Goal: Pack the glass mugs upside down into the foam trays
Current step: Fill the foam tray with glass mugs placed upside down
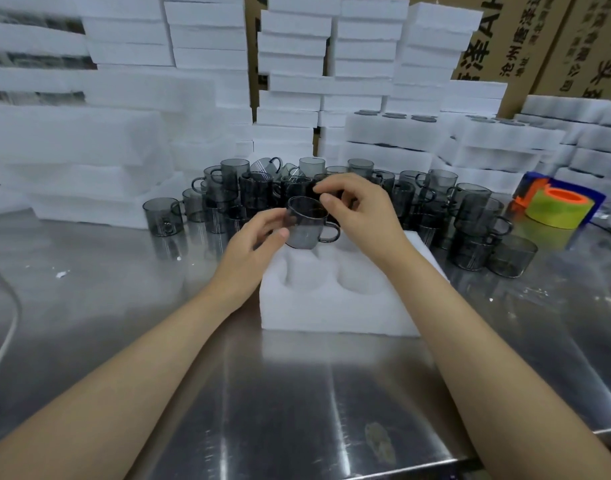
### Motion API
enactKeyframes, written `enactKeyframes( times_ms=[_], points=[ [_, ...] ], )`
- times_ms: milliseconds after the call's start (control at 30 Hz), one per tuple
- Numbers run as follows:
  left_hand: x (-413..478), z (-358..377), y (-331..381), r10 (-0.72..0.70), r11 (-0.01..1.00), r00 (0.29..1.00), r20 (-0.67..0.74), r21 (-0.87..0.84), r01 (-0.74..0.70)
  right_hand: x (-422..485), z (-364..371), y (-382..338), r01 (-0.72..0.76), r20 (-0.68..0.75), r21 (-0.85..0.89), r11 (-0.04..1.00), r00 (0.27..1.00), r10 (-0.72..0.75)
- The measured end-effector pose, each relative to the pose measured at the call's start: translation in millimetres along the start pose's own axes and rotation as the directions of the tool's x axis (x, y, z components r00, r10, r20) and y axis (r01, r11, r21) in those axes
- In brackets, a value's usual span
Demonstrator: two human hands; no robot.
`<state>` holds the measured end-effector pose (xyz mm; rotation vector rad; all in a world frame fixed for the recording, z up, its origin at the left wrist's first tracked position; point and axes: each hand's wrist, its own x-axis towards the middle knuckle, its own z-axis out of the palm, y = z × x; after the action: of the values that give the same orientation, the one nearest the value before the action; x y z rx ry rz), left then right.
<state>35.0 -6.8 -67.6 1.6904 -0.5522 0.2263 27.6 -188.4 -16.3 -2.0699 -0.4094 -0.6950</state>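
Mug (pixel 305 225) in the air, just above the far end of the foam tray (pixel 331 313) and touching none of it. It is smoky grey glass, see-through, rim up and tipped a little, handle sticking out to the right.

The left hand (pixel 252 244) has its grip closed round the mug's left wall, thumb across the front, and the fingers behind blur into the glass. The right hand (pixel 362 216) comes over the top with fingers curled and its thumb tip at the far rim. Whether that grip really pinches the glass or only touches it, I cannot tell.

The tray sits on the steel tabletop (pixel 262 393). Two round pockets show near the front; the far ones are hidden under the mug and both hands.

Behind, the other mugs (pixel 227 192) crowd together, some stacked two high — dark glass over dark glass, so single outlines are hard to pick apart. Packed trays (pixel 390 133) at the right show only dark circles on top.

Foam stacks (pixel 207 36) fill the background, the left ones smeared by the lens. Cardboard boxes (pixel 525 46) are cut off by the top edge, and a yellow-green tape roll (pixel 556 211) with an orange core lies at the far right.
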Motion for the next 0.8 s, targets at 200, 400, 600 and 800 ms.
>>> enactKeyframes(
  times_ms=[200,400,600,800],
  points=[
    [4.7,0.3,-7.3,-0.083,0.996,0.996,0.016,0.044,0.083,-2.2,3.7,0.3,-0.001,0.085,0.038,0.999,0.996,-0.002],
    [6.2,0.8,-13.2,-0.095,0.995,0.994,0.046,0.043,0.093,-1.7,1.6,0.2,-0.063,0.048,0.156,0.986,0.997,0.056],
    [6.1,1.4,-11.0,-0.003,0.992,0.999,-0.033,0.128,0.007,-3.1,1.6,-2.3,-0.076,0.101,0.128,0.989,0.993,0.063],
    [0.8,0.7,-2.0,0.026,0.996,1.000,0.006,0.082,-0.027,-1.9,-5.5,4.1,-0.090,0.219,-0.238,0.967,0.965,0.144]
  ],
)
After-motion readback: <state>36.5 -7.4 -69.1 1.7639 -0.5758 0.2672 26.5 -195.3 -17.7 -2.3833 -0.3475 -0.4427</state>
